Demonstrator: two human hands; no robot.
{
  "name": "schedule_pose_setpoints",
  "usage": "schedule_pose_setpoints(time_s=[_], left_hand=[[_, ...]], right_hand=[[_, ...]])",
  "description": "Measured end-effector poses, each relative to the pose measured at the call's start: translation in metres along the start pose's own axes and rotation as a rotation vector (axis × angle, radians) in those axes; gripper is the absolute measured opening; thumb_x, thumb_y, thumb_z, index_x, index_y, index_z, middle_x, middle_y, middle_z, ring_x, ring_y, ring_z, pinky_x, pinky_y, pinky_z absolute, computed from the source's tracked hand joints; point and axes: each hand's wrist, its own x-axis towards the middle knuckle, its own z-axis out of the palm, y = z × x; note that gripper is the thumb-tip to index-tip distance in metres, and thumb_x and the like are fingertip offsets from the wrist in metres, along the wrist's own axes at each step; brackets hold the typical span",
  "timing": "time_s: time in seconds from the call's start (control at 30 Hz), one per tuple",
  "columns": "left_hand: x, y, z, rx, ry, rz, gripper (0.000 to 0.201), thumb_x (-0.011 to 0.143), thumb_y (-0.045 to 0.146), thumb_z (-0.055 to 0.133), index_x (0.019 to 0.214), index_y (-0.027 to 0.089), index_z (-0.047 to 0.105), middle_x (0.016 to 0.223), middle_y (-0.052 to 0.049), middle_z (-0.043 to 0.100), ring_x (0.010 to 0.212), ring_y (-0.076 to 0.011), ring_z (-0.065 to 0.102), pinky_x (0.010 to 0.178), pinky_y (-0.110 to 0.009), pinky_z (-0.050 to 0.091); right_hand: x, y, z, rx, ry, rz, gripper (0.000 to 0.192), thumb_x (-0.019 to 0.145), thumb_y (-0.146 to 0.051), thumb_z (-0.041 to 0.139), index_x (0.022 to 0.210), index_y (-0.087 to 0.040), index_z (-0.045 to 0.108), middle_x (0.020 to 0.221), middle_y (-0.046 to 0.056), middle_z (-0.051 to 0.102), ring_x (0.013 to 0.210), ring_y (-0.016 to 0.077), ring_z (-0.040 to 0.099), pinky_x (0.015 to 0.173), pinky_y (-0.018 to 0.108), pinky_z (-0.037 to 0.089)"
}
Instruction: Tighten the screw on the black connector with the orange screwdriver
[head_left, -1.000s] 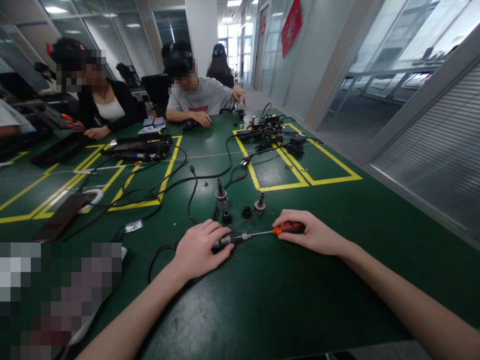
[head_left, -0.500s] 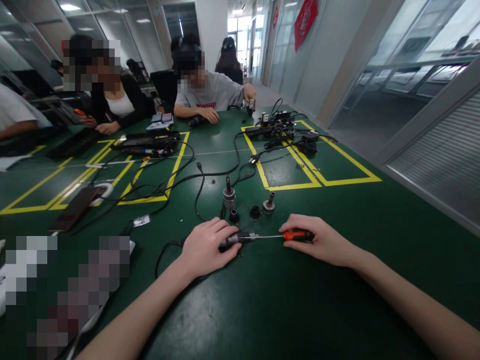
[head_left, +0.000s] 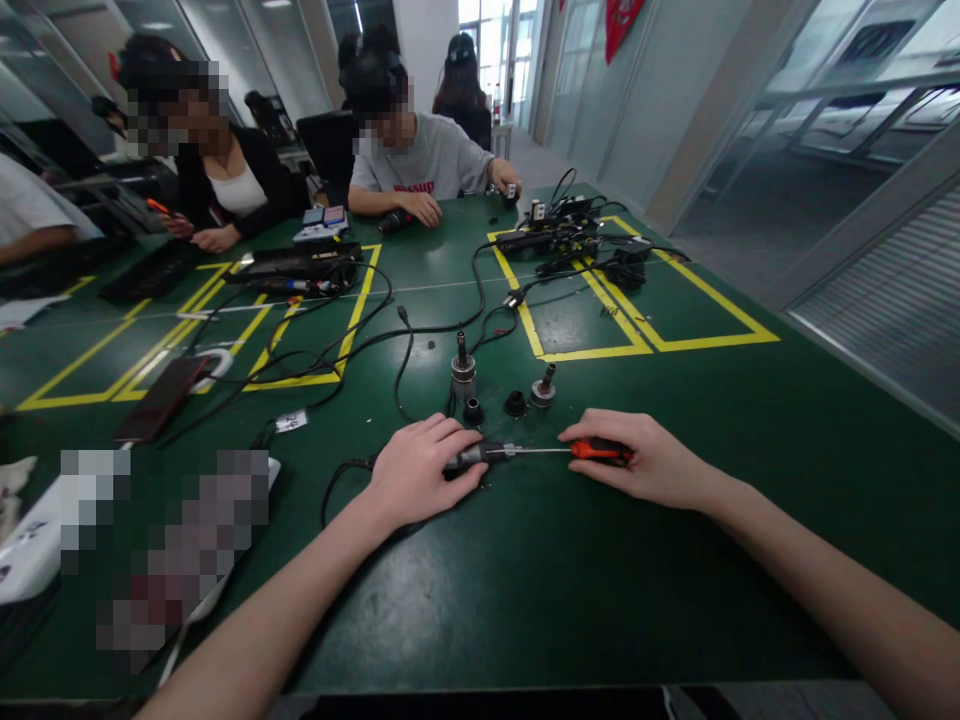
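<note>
My left hand (head_left: pixel 416 468) is wrapped around a dark, tube-shaped corded tool (head_left: pixel 491 452) lying level just above or on the green table. In my right hand (head_left: pixel 652 455) is a screwdriver (head_left: pixel 592 450) with a red-orange and black handle, pinched between thumb and fingers. Its thin shaft points left and meets the narrow metal front of the tool; exact contact is too small to tell. Behind my hands stand a metal part with an upright shaft (head_left: pixel 464 372), a shorter shafted metal part (head_left: pixel 544 388) and two small black caps, one left (head_left: pixel 472 411), one right (head_left: pixel 515 403).
Black cables cross the table, with a phone (head_left: pixel 163 400) and a power strip (head_left: pixel 274 480) at left. Yellow tape (head_left: pixel 600 354) marks rectangles, some with a cable pile (head_left: pixel 574 235) or black tools (head_left: pixel 300 268). Co-workers (head_left: pixel 427 160) sit at the far side.
The camera has tipped down slightly, so the near table edge shows. Both hands keep their grip, with the screwdriver and corded tool still lined up.
</note>
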Motion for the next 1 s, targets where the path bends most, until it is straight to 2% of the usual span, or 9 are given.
schedule_pose_setpoints(time_s=[0.17, 0.4, 0.6, 0.87, 1.0], left_hand=[[0.0006, -0.0004, 0.0009, 0.005, 0.002, 0.005, 0.026, 0.097, 0.036, 0.063, 0.114, 0.019, 0.074, 0.103, -0.006, 0.077, 0.093, -0.0227, 0.071, 0.081, -0.037, 0.06], [0.0003, -0.0011, -0.0001, 0.004, 0.011, 0.011, 0.025, 0.097, 0.035, 0.062, 0.114, 0.019, 0.074, 0.102, -0.006, 0.077, 0.092, -0.022, 0.07, 0.08, -0.036, 0.06], [0.0012, -0.001, -0.0012, 0.019, 0.022, 0.019, 0.025, 0.097, 0.035, 0.062, 0.113, 0.019, 0.073, 0.101, -0.006, 0.077, 0.091, -0.0222, 0.07, 0.079, -0.036, 0.06], [0.001, -0.0019, -0.0012, 0.006, 0.017, 0.021, 0.024, 0.096, 0.033, 0.063, 0.113, 0.018, 0.073, 0.101, -0.006, 0.077, 0.091, -0.0226, 0.07, 0.08, -0.037, 0.06], [0.0011, -0.0019, -0.0018, 0.015, 0.011, 0.013, 0.023, 0.096, 0.034, 0.064, 0.111, 0.018, 0.073, 0.101, -0.006, 0.077, 0.091, -0.0232, 0.07, 0.079, -0.037, 0.06]], right_hand=[[0.0006, -0.0017, -0.0025, 0.015, -0.026, 0.041, 0.029, 0.101, -0.039, 0.057, 0.11, -0.024, 0.079, 0.097, 0.009, 0.079, 0.084, 0.0234, 0.074, 0.078, 0.036, 0.059], [0.0028, -0.0043, -0.0033, -0.01, -0.021, 0.018, 0.028, 0.094, -0.042, 0.069, 0.112, -0.022, 0.078, 0.094, 0.008, 0.077, 0.08, 0.0217, 0.071, 0.076, 0.034, 0.058], [0.0026, -0.004, -0.0024, -0.028, -0.038, 0.037, 0.031, 0.103, -0.035, 0.053, 0.116, -0.023, 0.078, 0.101, 0.008, 0.08, 0.083, 0.0213, 0.074, 0.075, 0.033, 0.057], [0.0036, -0.0047, -0.0038, -0.005, -0.007, -0.006, 0.025, 0.094, -0.035, 0.068, 0.113, -0.021, 0.077, 0.096, 0.008, 0.075, 0.081, 0.021, 0.071, 0.077, 0.034, 0.057], [0.0028, -0.0043, -0.0052, 0.022, -0.035, 0.036, 0.029, 0.101, -0.033, 0.056, 0.118, -0.022, 0.076, 0.099, 0.008, 0.078, 0.084, 0.0208, 0.073, 0.081, 0.035, 0.058]])
